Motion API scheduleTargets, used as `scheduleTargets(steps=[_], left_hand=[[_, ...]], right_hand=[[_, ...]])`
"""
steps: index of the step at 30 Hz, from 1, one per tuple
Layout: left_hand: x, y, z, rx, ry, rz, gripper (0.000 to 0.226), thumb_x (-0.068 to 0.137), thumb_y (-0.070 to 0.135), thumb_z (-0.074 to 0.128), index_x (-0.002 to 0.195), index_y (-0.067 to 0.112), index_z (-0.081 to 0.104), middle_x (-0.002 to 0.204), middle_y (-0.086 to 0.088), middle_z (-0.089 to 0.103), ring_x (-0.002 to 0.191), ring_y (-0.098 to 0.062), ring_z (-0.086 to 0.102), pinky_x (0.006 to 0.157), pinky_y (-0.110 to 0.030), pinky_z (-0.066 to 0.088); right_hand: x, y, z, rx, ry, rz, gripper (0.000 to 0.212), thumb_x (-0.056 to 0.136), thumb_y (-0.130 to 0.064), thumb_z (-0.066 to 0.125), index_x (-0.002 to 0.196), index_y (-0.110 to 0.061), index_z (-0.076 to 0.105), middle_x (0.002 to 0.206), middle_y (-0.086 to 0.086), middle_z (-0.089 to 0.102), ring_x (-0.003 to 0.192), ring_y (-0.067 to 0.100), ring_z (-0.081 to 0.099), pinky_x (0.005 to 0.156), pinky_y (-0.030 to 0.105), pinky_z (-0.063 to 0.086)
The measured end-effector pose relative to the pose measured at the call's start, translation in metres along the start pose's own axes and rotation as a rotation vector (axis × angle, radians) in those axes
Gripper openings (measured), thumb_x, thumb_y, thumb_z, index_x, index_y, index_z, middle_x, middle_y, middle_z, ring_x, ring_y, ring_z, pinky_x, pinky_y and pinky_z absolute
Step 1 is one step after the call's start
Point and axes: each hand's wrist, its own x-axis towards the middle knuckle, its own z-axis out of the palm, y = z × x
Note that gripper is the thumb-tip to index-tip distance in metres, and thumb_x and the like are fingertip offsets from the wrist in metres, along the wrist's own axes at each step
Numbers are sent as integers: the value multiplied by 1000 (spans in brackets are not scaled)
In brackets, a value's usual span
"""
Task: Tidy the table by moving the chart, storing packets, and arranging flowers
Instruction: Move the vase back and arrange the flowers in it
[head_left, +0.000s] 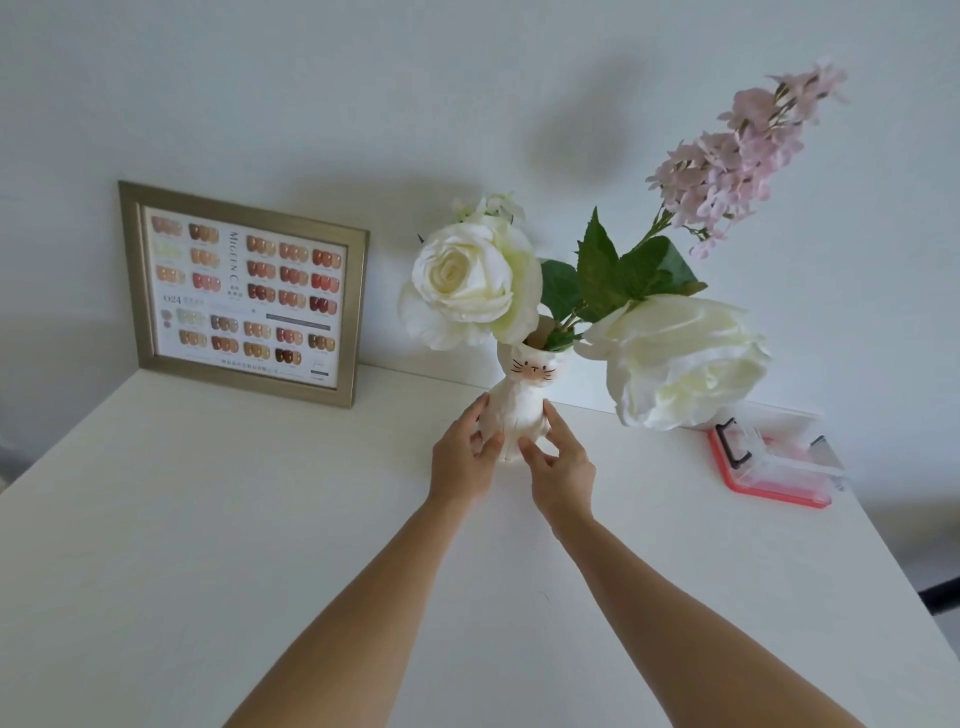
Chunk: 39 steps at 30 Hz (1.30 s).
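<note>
Head camera: both hands, left hand (464, 457) and right hand (562, 467), grasp a cat-shaped vase (517, 410) of flowers (470, 280) mid-table (208, 519); framed chart (244, 293) leans against the wall; lidded box (774, 462) sits right.

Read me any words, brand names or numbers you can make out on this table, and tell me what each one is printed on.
"024": left side of the gold-framed nail colour chart leaning against the wall.
Vertical brand heading at the chart's top centre: starts "Mi", the rest too blurred to read.
Small captions under the swatches and the bottom line of characters: too small to read.
White cat-shaped vase: only a drawn face, no text.
Clear storage box with red rim: no readable text.
</note>
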Motion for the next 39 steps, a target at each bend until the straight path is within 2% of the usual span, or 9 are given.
scheduleTargets(steps=[3,8,12,17,20,22,30,35,39], left_hand=[[4,1,-1,11,-7,-9,54,89,17,58,139,26,40,139,2,54,115,-14,61,98,-25,46],[0,4,-2,25,-52,-33,60,89,14,59,143,25,34,143,0,49,121,-17,57,101,-27,45],[-11,12,-7,74,-47,-41,62,89,17,59,144,26,32,147,-2,44,130,-21,49,109,-41,41],[-50,30,-15,155,-36,-90,62,90,22,58,144,26,29,149,-5,40,132,-25,45,109,-43,41],[-84,49,-28,154,-27,-160,62,91,22,58,145,25,28,151,-6,37,132,-25,46,108,-40,41],[-106,66,-41,114,14,-203,62,91,20,57,145,23,28,151,-7,37,132,-25,46,108,-39,41],[-129,173,-95,33,259,-139,66,90,22,59,146,18,24,151,-8,36,132,-25,45,105,-37,39],[-109,219,-107,-36,238,-116,67,93,35,50,148,28,13,157,-4,21,141,-24,27,108,-37,29],[-92,222,-108,100,162,-87,75,90,42,53,148,31,6,160,1,10,146,-23,14,115,-44,21]], right_hand=[[2,-1,1,-11,0,0,56,89,-22,62,138,-40,41,131,-3,60,72,-10,57,78,18,42],[2,-2,-1,-46,-20,-7,58,90,-23,61,140,-40,38,134,-8,56,74,0,60,81,28,52],[-8,-10,-9,-48,-32,28,62,89,-24,63,141,-42,34,102,-12,55,70,-9,56,66,13,42],[-41,-22,-37,-25,-20,109,59,90,-26,62,141,-37,37,124,9,62,92,19,67,74,23,47],[-74,-32,-66,-29,-18,146,58,89,-26,62,140,-40,37,133,10,55,97,17,63,91,40,51],[-96,-38,-90,-27,-16,163,57,90,-26,61,139,-42,38,134,10,54,90,15,63,93,45,51],[-131,-99,-161,83,63,118,50,92,-17,55,137,-35,43,124,5,59,84,9,62,60,21,46],[-126,-143,-162,344,75,143,39,97,-36,39,136,-35,40,115,1,57,87,14,61,93,39,51],[-123,-168,-149,444,-36,152,45,94,-56,33,138,-47,30,123,-8,45,100,27,57,94,45,49]])
